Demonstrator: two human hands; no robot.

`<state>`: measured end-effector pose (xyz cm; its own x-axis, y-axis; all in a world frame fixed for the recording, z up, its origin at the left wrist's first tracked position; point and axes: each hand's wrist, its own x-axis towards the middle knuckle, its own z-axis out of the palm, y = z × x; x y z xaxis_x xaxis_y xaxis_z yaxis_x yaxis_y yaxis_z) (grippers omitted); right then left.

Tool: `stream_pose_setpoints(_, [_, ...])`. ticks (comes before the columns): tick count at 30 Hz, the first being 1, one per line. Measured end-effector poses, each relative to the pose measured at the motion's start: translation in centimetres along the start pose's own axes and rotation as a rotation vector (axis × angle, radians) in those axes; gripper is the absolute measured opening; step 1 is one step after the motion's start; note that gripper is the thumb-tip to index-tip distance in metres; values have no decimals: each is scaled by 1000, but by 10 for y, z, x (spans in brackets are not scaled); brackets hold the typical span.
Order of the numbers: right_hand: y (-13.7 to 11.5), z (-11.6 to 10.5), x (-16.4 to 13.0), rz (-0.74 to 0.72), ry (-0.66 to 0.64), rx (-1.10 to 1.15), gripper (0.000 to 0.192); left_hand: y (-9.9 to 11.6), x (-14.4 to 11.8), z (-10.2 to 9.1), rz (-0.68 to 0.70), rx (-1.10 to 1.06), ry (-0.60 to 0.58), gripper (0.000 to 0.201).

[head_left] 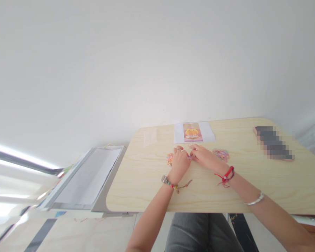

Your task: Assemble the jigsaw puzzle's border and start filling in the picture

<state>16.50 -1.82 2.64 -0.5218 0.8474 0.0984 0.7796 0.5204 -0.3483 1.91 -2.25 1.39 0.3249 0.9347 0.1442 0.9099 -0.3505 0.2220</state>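
Fingertips meet over a tiny pale purple piece (pixel 190 157) near the middle of the wooden table (pixel 147 182). My left hand (pixel 179 161) is curled, knuckles up, and my right hand (pixel 203 156) reaches in from three o'clock so that the two touch at the piece. I judge that both pinch it narrowly, though the piece is too small for me to tell which fingers actually bear on it.

At nine o'clock from my left hand, half hidden by it, lies a small orange and pink cluster (pixel 169 158). At three o'clock from my right hand lies a pile of small colourful pieces (pixel 221 154). At twelve o'clock, near the table's far edge, lies a printed sheet (pixel 193 132) with a yellow figure on a pink ground. A clear plastic bag (pixel 149 137) lies at eleven o'clock, and a dark flat thing (pixel 273 142), blurred out, lies far off at two o'clock.

The risks, as I judge them: the piece is so small that a slack pinch would let it drop or skip across the smooth top, perhaps over the near edge at six o'clock onto my lap. My right wrist, with its loose red cord bracelet (pixel 227 175), passes close to the pile; a careless sweep would scatter it. My left palm could likewise nudge the cluster out of place.
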Motion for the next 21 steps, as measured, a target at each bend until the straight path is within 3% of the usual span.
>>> stream_pose_setpoints(8, [17,1,-21,36,60,-26,15,10,-1,-6,60,-100,69,13])
stream_pose_setpoints(14, [52,-16,-60,113,161,-1,18,56,18,-4,259,-107,48,9])
stream_pose_setpoints(17, [71,-29,-75,167,183,-10,20,81,30,1,276,-105,78,11])
stream_pose_setpoints(21, [89,-34,-85,223,198,-47,21,93,36,5,304,-104,64,13])
